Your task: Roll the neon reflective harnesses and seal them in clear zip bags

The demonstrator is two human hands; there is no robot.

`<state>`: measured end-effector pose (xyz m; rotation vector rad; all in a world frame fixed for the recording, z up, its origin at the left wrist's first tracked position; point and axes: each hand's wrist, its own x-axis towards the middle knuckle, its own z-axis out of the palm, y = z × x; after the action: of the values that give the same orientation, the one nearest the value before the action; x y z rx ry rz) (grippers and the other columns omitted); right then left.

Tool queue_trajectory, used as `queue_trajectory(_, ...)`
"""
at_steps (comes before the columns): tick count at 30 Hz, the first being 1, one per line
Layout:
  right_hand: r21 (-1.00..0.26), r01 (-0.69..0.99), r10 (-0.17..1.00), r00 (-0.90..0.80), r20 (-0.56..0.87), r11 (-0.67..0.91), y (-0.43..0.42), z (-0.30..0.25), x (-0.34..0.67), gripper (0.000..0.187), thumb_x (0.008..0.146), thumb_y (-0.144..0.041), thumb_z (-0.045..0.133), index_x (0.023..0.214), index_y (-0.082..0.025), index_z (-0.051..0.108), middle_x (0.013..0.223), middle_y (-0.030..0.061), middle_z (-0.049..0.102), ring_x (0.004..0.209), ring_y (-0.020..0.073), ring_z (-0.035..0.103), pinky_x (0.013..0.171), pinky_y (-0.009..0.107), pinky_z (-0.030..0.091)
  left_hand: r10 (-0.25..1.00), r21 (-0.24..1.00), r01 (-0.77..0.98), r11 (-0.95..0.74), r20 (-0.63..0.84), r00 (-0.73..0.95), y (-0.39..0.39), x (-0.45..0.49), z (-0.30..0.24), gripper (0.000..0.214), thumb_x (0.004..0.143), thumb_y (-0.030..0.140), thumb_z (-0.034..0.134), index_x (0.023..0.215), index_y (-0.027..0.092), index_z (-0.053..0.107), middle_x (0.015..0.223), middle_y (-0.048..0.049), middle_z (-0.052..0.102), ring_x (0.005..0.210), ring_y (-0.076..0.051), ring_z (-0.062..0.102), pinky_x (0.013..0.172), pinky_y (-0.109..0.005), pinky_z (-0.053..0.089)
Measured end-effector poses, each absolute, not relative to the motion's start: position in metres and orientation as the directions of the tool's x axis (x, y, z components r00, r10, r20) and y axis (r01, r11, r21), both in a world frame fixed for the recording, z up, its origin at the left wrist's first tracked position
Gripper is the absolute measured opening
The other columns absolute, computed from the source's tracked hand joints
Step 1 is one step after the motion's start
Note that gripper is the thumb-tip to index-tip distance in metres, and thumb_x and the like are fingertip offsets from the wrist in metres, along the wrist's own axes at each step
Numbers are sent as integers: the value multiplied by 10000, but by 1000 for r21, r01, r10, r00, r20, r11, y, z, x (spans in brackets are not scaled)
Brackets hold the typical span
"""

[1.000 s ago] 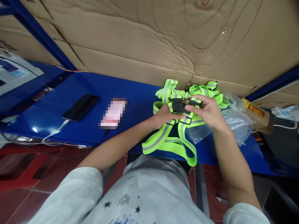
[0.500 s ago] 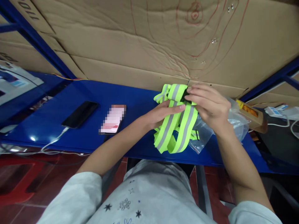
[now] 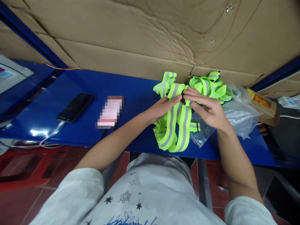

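A neon yellow-green reflective strap harness (image 3: 172, 125) with grey stripes hangs in folded loops at the table's front edge. My left hand (image 3: 161, 107) is closed on its upper part, thumb lying across the bands. At the top of the loops a black buckle (image 3: 183, 98) is partly covered by fingers. My right hand (image 3: 205, 106) has its fingers stretched out, their tips touching the buckle area, with the thumb apart below. Behind it lies a second bundle of the same neon strap (image 3: 206, 86).
Clear plastic bags (image 3: 241, 117) lie to the right, beside an open cardboard box (image 3: 266, 106). On the left are a black phone (image 3: 75, 107) with a white cable (image 3: 52, 137) and a blurred-screen phone (image 3: 110, 112). A cardboard panel (image 3: 105, 53) rises behind the blue table (image 3: 136, 87).
My right hand's fingers have straightened and its thumb has come apart from them. The second strap bundle behind it now shows. The view has shifted slightly.
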<state>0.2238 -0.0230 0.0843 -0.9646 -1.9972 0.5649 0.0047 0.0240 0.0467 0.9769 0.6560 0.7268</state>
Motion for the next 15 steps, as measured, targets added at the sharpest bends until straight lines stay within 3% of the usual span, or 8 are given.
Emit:
queue_trajectory(4, -755, 409, 851, -131, 508, 513, -16, 75, 224, 639, 873, -559, 807, 1448, -345, 628, 1561, 13, 585, 1505, 284, 505, 1278, 511, 416, 752, 921, -252, 298, -63, 656, 22, 2, 50, 566, 740, 505, 939, 1166, 174, 769, 1144, -111, 816, 1093, -288, 776, 973, -386, 613)
queue_trajectory(8, -906, 282, 948, -107, 298, 317, -14, 68, 217, 518, 793, -605, 860, 1171, -279, 723, 1142, 27, 762, 1086, 254, 721, 1006, 436, 613, 743, 891, -281, 358, -89, 664, 18, 4, 50, 585, 687, 395, 989, 1182, 172, 769, 1190, -112, 807, 1086, -278, 778, 1004, -401, 605)
queue_trajectory(11, -916, 213, 938, -12, 347, 341, -21, 66, 207, 506, 723, -562, 927, 1106, -295, 732, 984, -2, 748, 891, 212, 712, 838, 365, 635, 699, 791, -355, 498, -123, 705, 12, 10, 48, 554, 678, 315, 991, 1167, 171, 773, 1205, -118, 803, 1089, -285, 780, 1024, -427, 601)
queue_trajectory(15, -927, 191, 938, 65, 341, 324, -30, 66, 199, 484, 779, -561, 888, 1164, -321, 720, 850, -10, 706, 666, 171, 647, 579, 317, 588, 480, 745, -262, 613, -88, 873, 0, 15, 47, 485, 702, 245, 961, 1142, 145, 783, 1108, -146, 820, 1067, -295, 787, 1005, -432, 609)
